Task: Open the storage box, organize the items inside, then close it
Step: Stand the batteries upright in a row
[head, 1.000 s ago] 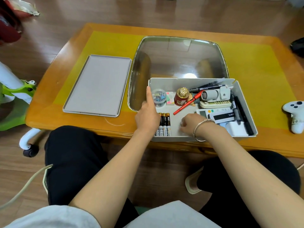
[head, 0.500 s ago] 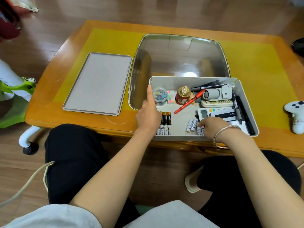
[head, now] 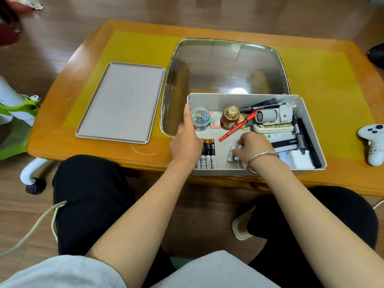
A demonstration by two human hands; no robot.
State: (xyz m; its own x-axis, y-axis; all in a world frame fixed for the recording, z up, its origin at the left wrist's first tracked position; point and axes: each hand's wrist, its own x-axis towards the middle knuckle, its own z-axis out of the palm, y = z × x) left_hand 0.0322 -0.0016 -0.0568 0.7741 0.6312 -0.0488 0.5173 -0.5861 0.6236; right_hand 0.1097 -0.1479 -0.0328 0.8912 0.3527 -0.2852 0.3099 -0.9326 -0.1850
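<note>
The white storage box stands open at the table's front edge, and its grey lid lies flat to the left. My left hand grips the box's left wall, thumb stretched along the rim. My right hand reaches into the box and its curled fingers pinch loose white batteries on the floor. Three black-and-gold batteries lie in a row by the left wall. Further back sit a clear tub of clips, a red jar with a gold top, a red pen and black markers.
A glass panel is set into the wooden table behind the box. A white game controller lies at the right edge. A green-and-white chair base stands left of the table. My knees are under the front edge.
My right hand went right to the loose white batteries, then slid back left, dragging them toward the row of black-and-gold ones. My left hand has stayed on the box's left wall.
</note>
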